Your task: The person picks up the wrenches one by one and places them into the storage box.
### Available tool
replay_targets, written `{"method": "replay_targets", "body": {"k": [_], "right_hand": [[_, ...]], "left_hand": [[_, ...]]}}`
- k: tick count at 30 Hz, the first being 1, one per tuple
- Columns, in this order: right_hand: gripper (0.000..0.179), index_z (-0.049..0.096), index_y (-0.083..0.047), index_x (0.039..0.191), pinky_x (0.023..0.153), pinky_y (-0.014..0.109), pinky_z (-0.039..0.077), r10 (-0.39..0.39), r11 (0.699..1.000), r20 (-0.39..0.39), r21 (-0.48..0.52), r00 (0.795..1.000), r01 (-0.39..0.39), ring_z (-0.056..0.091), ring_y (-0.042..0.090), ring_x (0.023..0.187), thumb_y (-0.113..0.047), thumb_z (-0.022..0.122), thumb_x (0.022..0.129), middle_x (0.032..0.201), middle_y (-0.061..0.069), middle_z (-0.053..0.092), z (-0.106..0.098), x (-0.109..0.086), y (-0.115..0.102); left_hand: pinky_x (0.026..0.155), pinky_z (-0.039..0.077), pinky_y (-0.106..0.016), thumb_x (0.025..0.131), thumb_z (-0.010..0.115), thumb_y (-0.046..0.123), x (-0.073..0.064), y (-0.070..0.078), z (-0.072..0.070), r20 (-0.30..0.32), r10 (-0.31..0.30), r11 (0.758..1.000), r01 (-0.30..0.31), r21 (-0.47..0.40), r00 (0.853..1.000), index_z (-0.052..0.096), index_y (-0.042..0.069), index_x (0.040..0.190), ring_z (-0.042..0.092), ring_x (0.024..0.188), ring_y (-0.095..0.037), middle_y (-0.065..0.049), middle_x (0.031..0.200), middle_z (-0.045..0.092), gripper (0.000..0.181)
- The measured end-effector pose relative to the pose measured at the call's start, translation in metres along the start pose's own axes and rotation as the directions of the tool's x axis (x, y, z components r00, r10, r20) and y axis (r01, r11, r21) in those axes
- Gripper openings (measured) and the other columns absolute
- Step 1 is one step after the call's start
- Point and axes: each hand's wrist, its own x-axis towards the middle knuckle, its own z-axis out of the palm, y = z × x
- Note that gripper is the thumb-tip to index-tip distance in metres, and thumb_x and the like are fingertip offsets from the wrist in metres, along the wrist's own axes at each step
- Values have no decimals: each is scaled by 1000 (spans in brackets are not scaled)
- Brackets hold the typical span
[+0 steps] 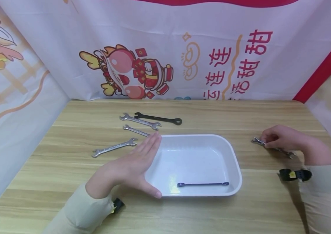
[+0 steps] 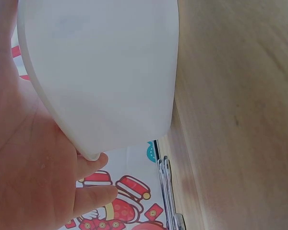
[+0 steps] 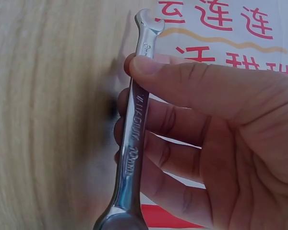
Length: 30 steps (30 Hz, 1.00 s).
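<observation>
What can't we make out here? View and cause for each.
Head: the right end of the short silver wrench, hidden by the left hand.
Head: most of the white tray's left rim, same cause.
Left wrist: the tray's inside, hidden by its own wall.
Right wrist: the lower end of the held wrench, cut off by the bottom edge.

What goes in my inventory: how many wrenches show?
6: black wrench and three silver wrenches beyond the left hand; blue wrench in the tray; another wrench in the right hand. More may be hidden.
</observation>
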Motion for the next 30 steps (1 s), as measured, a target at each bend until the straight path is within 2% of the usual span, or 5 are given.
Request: {"method": "replay_targets", "body": {"k": [6,15,23,30], "right_hand": [[4,68,-13,96,64,25,46,-1,1000,-9,-1,1000,1,52,14,77,-11,67,93,81,-1,60,-4,-4,-7],[9,70,-14,99,65,23,49,-49,999,-78,-10,996,48,53,14,77,-8,68,92,82,1,62,-11,-12,-25],[18,71,-13,106,67,22,51,-119,993,-224,-45,967,112,56,12,79,-9,72,89,91,1,69,-15,-22,-47],[20,73,-15,108,68,21,53,-170,985,-264,-78,949,155,58,9,81,-17,75,88,93,-1,70,-17,-29,-68]], "left_hand": [[126,2,-47,64,73,79,1,0,0,-2,4,1000,-4,-2,1000,-12,6,157,-18,154,-24,-6,164,-25,146],[125,2,-48,64,75,77,1,2,0,7,-8,1000,8,-17,1000,-11,6,157,-17,154,-27,-6,164,-25,145],[125,2,-47,63,74,79,1,2,0,17,-26,999,26,-22,1000,-14,10,157,-19,154,-24,-4,163,-26,146],[125,2,-47,63,73,80,1,2,0,14,-30,999,30,-13,999,-13,8,157,-18,154,-26,-5,163,-26,147]]}}
